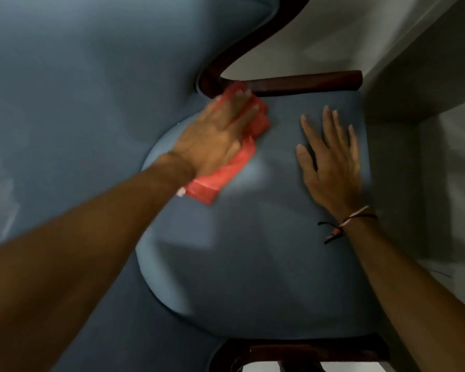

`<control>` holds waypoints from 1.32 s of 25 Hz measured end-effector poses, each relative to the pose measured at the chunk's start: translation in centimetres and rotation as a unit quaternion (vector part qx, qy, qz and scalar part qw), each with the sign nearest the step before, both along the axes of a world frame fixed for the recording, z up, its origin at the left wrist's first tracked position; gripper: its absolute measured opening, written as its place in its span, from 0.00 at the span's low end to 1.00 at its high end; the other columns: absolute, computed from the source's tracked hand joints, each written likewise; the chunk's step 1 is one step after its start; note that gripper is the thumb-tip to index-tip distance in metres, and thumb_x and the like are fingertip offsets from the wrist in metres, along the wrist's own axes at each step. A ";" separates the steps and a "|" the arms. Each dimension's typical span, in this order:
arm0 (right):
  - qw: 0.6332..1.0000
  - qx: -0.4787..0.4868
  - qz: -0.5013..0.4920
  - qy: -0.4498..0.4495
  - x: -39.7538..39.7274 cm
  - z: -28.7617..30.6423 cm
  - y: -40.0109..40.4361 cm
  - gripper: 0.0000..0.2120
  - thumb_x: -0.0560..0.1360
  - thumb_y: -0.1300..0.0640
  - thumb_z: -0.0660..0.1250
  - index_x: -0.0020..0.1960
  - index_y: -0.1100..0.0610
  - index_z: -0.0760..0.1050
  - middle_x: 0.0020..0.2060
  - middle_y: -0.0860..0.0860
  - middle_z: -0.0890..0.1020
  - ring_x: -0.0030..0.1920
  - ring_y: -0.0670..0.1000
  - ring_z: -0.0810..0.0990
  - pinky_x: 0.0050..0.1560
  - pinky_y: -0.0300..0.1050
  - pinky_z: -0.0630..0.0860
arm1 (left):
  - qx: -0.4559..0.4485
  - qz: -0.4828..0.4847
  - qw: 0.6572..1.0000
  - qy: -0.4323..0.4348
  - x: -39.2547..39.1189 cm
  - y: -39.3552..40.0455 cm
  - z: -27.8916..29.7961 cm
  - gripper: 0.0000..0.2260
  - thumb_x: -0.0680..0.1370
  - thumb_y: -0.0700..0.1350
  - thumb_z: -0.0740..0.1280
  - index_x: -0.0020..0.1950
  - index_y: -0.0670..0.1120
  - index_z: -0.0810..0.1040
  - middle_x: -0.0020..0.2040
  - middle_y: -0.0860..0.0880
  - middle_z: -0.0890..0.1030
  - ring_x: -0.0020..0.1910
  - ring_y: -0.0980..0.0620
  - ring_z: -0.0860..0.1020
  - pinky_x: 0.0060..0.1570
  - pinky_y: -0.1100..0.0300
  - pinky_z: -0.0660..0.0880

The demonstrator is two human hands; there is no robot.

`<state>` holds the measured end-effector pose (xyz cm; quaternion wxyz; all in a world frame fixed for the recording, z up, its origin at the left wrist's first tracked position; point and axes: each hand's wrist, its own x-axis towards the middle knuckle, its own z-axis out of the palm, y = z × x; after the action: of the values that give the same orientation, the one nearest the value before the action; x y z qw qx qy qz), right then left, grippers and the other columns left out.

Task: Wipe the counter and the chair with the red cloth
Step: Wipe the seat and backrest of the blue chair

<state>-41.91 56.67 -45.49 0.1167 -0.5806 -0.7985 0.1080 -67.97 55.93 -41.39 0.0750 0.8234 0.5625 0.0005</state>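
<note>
I look straight down on a blue upholstered chair; its seat cushion [253, 251] fills the middle and its tall padded back [78, 103] rises on the left. My left hand [215, 132] lies flat on the red cloth [220, 178], pressing it onto the seat's far left corner, next to the dark wooden armrest [304, 83]. The cloth's edges stick out past my fingers and wrist. My right hand [330, 159] rests flat on the seat to the right, fingers spread, holding nothing. A string bracelet circles that wrist.
A second dark wooden armrest [301, 353] runs along the seat's near edge. A pale counter or shelf unit [427, 84] stands close on the right of the chair. Light floor [306, 44] shows beyond the far armrest.
</note>
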 end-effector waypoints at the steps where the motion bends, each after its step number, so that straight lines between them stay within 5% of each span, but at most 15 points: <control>1: 1.000 0.009 -0.004 0.000 -0.1 -0.1 0.0 0.27 0.85 0.43 0.53 0.82 0.49 0.62 0.84 0.58 0.59 0.84 0.56 0.56 0.84 0.63 0.53 | -0.006 0.026 1.000 0.014 -0.9 1.2 0.0 0.28 0.83 0.50 0.49 0.81 0.39 0.63 0.82 0.38 0.62 0.83 0.38 0.57 0.84 0.44 0.53; 3: 1.000 0.019 -0.006 0.004 -0.2 -0.2 0.2 0.27 0.85 0.43 0.54 0.82 0.49 0.62 0.83 0.57 0.60 0.84 0.56 0.57 0.84 0.63 0.54 | 0.019 0.053 0.998 0.016 -0.6 1.2 -0.4 0.26 0.84 0.49 0.50 0.80 0.38 0.65 0.81 0.38 0.64 0.82 0.39 0.60 0.83 0.45 0.54; 6: 0.999 0.036 -0.007 0.006 0.0 -0.6 -0.2 0.26 0.85 0.42 0.54 0.81 0.50 0.63 0.83 0.57 0.62 0.84 0.56 0.58 0.84 0.63 0.54 | 0.054 0.062 0.992 -0.096 0.7 -0.7 -1.0 0.23 0.84 0.46 0.59 0.77 0.37 0.71 0.76 0.38 0.73 0.76 0.39 0.71 0.79 0.45 0.65; 11: 0.998 0.051 -0.003 0.027 0.3 -0.6 -0.1 0.26 0.86 0.42 0.53 0.80 0.51 0.65 0.82 0.59 0.64 0.83 0.57 0.60 0.83 0.63 0.55 | -0.012 0.232 0.963 -0.138 0.4 -0.7 -1.4 0.27 0.84 0.54 0.61 0.80 0.44 0.66 0.79 0.44 0.70 0.80 0.46 0.65 0.80 0.53 0.59; 22: 0.999 0.022 -0.018 -0.024 0.6 -0.5 -2.2 0.26 0.85 0.42 0.53 0.81 0.47 0.62 0.84 0.55 0.60 0.84 0.56 0.58 0.84 0.61 0.54 | -0.020 0.336 0.935 -0.109 -1.1 -9.9 -1.0 0.27 0.84 0.50 0.56 0.82 0.40 0.60 0.82 0.41 0.64 0.81 0.44 0.64 0.80 0.48 0.59; 27: 0.998 0.042 -0.028 -0.043 -0.2 -0.4 0.3 0.26 0.85 0.41 0.52 0.82 0.46 0.61 0.84 0.55 0.60 0.84 0.56 0.58 0.83 0.60 0.57 | -0.008 0.462 0.878 -0.127 -2.3 -12.5 -1.7 0.32 0.81 0.52 0.55 0.83 0.39 0.58 0.83 0.40 0.62 0.82 0.42 0.61 0.80 0.46 0.60; 33: 0.999 0.019 -0.027 -0.043 -0.5 0.7 -0.3 0.27 0.84 0.41 0.52 0.82 0.46 0.61 0.83 0.56 0.60 0.84 0.57 0.57 0.83 0.61 0.56 | 0.030 0.635 0.754 -0.166 4.1 -20.7 0.1 0.29 0.82 0.43 0.60 0.81 0.34 0.59 0.81 0.35 0.62 0.81 0.38 0.61 0.81 0.47 0.59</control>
<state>-42.39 56.35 -44.81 0.0961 -0.6034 -0.7889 0.0649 -63.85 35.20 -41.31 0.1248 0.2656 0.9346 0.2011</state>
